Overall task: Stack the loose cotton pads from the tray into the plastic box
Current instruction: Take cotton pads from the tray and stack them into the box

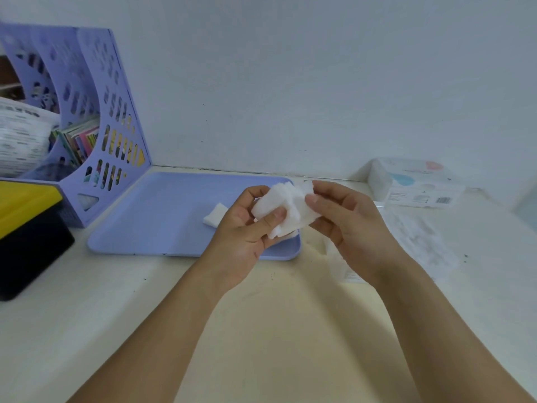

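Pads (286,209) pinched by both hands, left (247,225), right (345,225), over tray's (151,216) right edge; box (415,181) lies rightward, nearer right hand.

Tray (151,216) near-right corner hidden behind left hand (247,228); clear item behind right hand (351,228) blurred; file rack (87,117) cut by left edge.

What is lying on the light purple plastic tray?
One loose white cotton pad lies on the light purple plastic tray. The left hand covers the tray's right part, so more pads there cannot be seen.
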Available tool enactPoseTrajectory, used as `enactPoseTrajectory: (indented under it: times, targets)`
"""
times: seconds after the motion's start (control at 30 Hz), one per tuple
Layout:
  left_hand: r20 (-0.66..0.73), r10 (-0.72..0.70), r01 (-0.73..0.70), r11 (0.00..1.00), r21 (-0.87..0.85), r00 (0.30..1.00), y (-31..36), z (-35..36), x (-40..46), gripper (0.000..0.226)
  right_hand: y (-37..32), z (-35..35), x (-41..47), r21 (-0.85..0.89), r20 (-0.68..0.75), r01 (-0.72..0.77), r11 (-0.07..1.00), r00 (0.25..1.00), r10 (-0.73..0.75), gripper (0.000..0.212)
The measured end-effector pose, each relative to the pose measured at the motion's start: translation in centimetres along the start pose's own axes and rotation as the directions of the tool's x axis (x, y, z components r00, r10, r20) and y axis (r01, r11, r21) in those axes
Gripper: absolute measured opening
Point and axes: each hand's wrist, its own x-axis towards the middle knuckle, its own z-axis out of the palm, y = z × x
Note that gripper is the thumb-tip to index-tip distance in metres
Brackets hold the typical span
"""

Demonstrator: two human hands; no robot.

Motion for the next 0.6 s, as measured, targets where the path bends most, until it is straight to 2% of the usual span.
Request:
enactPoseTrajectory:
  times: [0.1,0.23,0.43,0.5,0.6]
  targets:
    - [0.010,0.003,-0.002,1.000,-0.027,1.000,0.12,0.09,0.03,0.037,-0.16,-0.10,0.04,-0.032,-0.041,-0.063,0.998,0.997,0.061,0.027]
    - [0.030,0.007,-0.005,0.998,-0.065,1.000,0.29,0.10,0.04,0.033,-0.10,-0.57,0.12,0.056,-0.038,-0.136,0.989,0.990,0.138,0.024]
    - [0.026,-0.023,0.023,1.000,-0.008,0.999,-0.17,-0.33,0.18,0.032,-0.48,-0.30,0.10,0.102,-0.023,-0.081,0.991,0.996,0.084,0.019]
    - [0.020,-0.032,0.032,0.999,0.030,0.999,-0.30,-0.42,0.16,0.037,-0.50,-0.02,0.06,0.047,-0.055,-0.044,0.998,0.997,0.046,0.024]
    - [0.017,-0.042,0.041,0.998,0.048,0.999,-0.37,-0.34,0.03,0.039,-0.26,0.31,0.05,-0.101,-0.045,0.031,0.994,0.998,-0.035,0.016]
